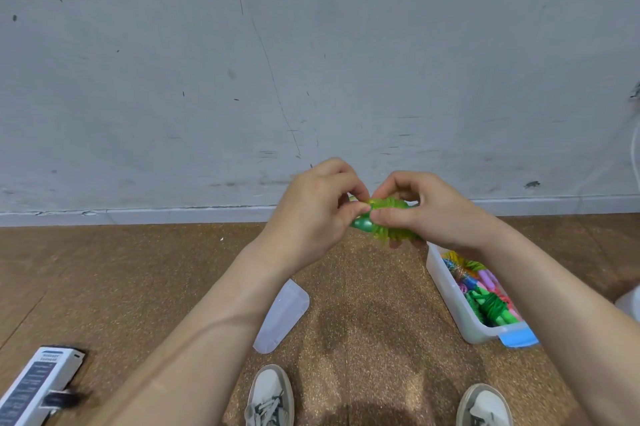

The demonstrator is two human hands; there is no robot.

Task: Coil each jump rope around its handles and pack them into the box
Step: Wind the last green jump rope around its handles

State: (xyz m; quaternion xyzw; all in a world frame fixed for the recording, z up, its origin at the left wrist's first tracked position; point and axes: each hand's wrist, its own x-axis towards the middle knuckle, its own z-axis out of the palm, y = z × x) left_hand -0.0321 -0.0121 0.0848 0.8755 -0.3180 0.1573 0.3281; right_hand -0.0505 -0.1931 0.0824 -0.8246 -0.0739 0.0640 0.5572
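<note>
From here I see both hands raised together at the middle of the frame, in front of the line where the grey wall (311, 62) meets the brown floor (138, 287). Between them is the green jump rope (388, 205), already wound into a tight bundle of loops around its handles. One rounded green handle end pokes out at the bundle's lower left.

My left hand (311, 214) has its fingers curled in, with thumb and forefinger pinching the left end of the bundle. My right hand (433, 214) wraps the right part of it: the fingers bend over the top and the thumb lies across the front, touching the left thumb tip. Neither hand is spread at all. I cannot tell whether a loose rope end sits under the fingers.

The box (450, 297), a white plastic tub with a blue latch (519, 337), sits on the floor at lower right, under my right forearm. In it lie other coiled ropes: a dark green one (488, 308) nearest the latch, with pink and yellow ones beyond it.

The clear lid (282, 318) lies flat on the floor just below centre, well apart from the box. Two pale shoes (270, 398) show at the bottom edge, and a white device (38, 384) is at lower left.
</note>
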